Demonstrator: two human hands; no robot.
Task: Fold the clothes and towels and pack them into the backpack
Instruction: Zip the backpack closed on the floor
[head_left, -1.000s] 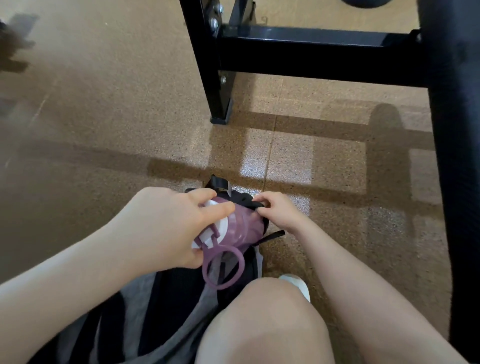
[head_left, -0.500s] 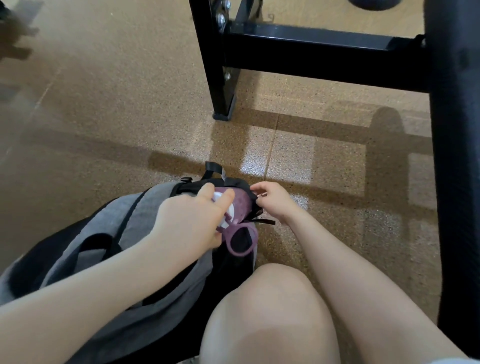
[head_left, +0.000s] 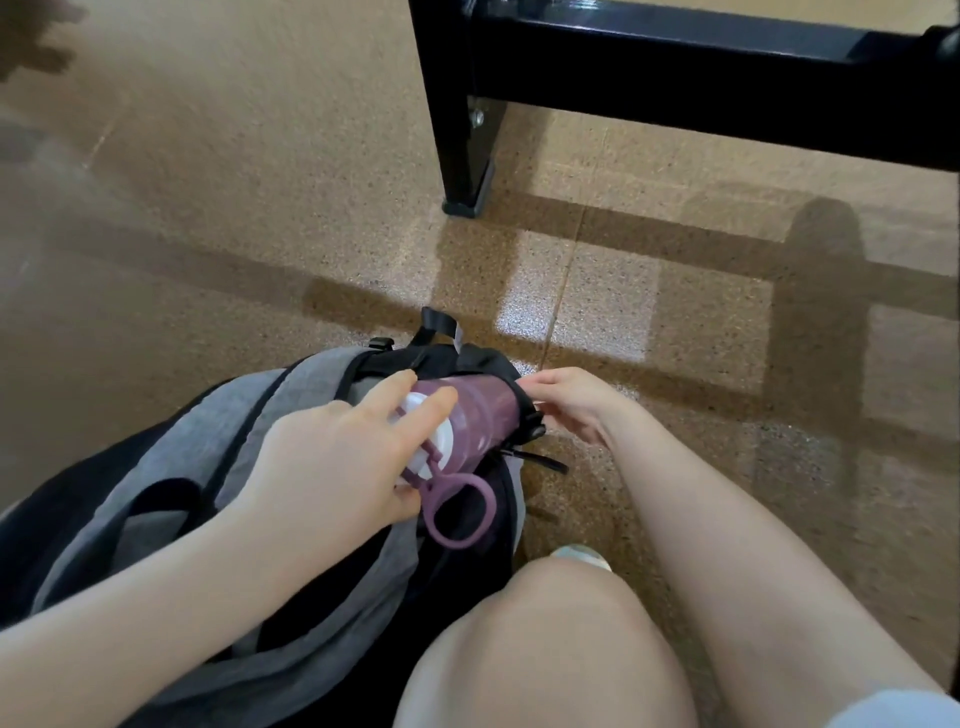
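A speckled brown floor (head_left: 260, 208) fills most of the view, with a black table frame (head_left: 675, 67) standing on it at the top. Nearer the person, a grey and black backpack (head_left: 218, 431) lies on the floor beside a bare knee (head_left: 545, 649), and a purple bottle (head_left: 478, 421) sits part-way in its black side pocket (head_left: 483, 364). The left hand (head_left: 337, 467) holds the bottle's lid end, fingers curled round it, while the right hand (head_left: 576, 402) pinches the pocket's edge.
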